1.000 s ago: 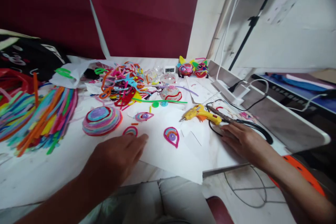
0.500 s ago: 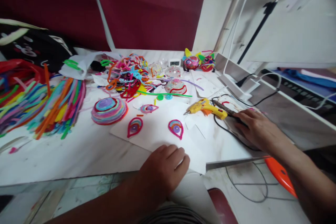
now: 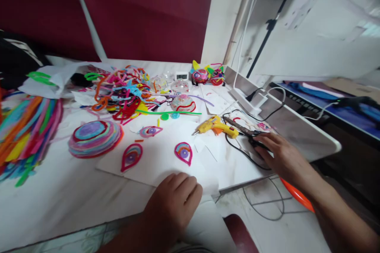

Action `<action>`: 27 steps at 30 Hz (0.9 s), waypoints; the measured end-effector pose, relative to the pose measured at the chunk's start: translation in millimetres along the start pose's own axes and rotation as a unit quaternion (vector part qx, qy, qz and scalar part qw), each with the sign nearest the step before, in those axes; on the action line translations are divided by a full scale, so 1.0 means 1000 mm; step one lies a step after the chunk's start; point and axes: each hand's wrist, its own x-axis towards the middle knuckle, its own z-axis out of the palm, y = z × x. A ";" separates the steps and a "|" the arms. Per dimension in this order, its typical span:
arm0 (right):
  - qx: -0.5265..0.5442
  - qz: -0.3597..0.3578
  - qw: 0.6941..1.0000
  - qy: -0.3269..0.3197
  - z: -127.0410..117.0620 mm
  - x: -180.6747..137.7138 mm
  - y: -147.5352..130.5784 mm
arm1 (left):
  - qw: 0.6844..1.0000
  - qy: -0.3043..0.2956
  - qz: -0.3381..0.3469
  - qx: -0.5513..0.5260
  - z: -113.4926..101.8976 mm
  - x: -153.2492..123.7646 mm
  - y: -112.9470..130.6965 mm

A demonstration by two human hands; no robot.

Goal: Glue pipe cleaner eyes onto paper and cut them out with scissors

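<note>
My left hand (image 3: 175, 201) rests at the near edge of a white paper sheet (image 3: 160, 162), knuckles up and fingers curled onto the paper. Three pipe-cleaner teardrop shapes lie on the sheet: one at the left (image 3: 130, 157), one in the middle (image 3: 184, 153), one further back (image 3: 151, 131). My right hand (image 3: 280, 156) lies on the table's right side, its fingers closed over the black handles of the scissors (image 3: 242, 127). A yellow glue gun (image 3: 216, 127) lies just left of the scissors' blades, its black cord looping under my right hand.
A round coiled pipe-cleaner disc (image 3: 94, 138) sits left of the sheet. Loose pipe cleaners are heaped at the back (image 3: 121, 89) and far left (image 3: 26, 134). Clear domes, a small clock (image 3: 181, 75) and two decorated balls (image 3: 208, 76) stand at the back. A power strip (image 3: 252, 106) lies right.
My left hand has drawn back from the left teardrop to the sheet's near edge. My right hand has slid from beside the scissors onto their handles. The view has shifted.
</note>
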 end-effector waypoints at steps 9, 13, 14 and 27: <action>0.030 -0.001 0.993 -0.110 0.008 0.076 -0.041 | 0.999 0.045 -0.007 -0.009 0.009 0.002 0.003; 0.013 -0.004 0.984 -0.176 0.017 0.110 -0.044 | 0.998 0.054 -0.011 0.001 0.013 -0.002 0.002; 0.010 -0.006 0.982 -0.186 0.018 0.116 -0.043 | 0.998 0.054 -0.012 0.002 0.014 -0.003 0.001; -0.001 0.040 0.993 -0.111 0.033 0.139 -0.045 | 0.998 0.047 -0.023 -0.037 0.009 -0.008 -0.003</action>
